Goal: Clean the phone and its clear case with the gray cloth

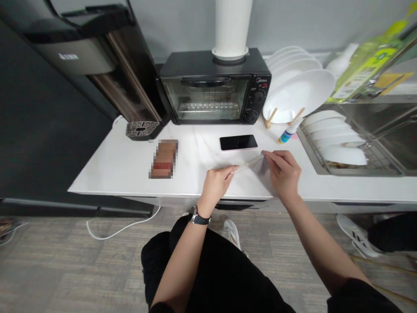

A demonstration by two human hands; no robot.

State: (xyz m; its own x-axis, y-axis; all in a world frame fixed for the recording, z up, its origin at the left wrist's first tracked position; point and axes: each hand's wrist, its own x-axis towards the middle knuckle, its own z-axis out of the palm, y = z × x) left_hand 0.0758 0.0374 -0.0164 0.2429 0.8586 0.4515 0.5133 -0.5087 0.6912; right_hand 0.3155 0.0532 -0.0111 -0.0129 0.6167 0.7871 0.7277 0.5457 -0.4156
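Note:
Between both hands, just above the white counter, a thin see-through piece [249,165] is held nearly edge-on; whether it is a film or a clear phone case I cannot make out. My left hand [216,184] pinches its left end with thumb and fingers. At the other end, higher up, my right hand [282,169] pinches it too. Behind the hands a phone [239,142] with a dark screen lies flat on the counter. A small blue and white bottle [288,133] with a white cap stands beyond my right hand. To the left lies a blurred-out reddish-brown oblong [163,160].
A black toaster oven [211,98] with a white cylindrical container [232,30] on top stands at the back. Left of it is a drinks dispenser [130,78]. Plates [296,91] stand in a rack near the sink [312,156], with bowls [335,134] inside. Another person's shoe [356,234] shows at right.

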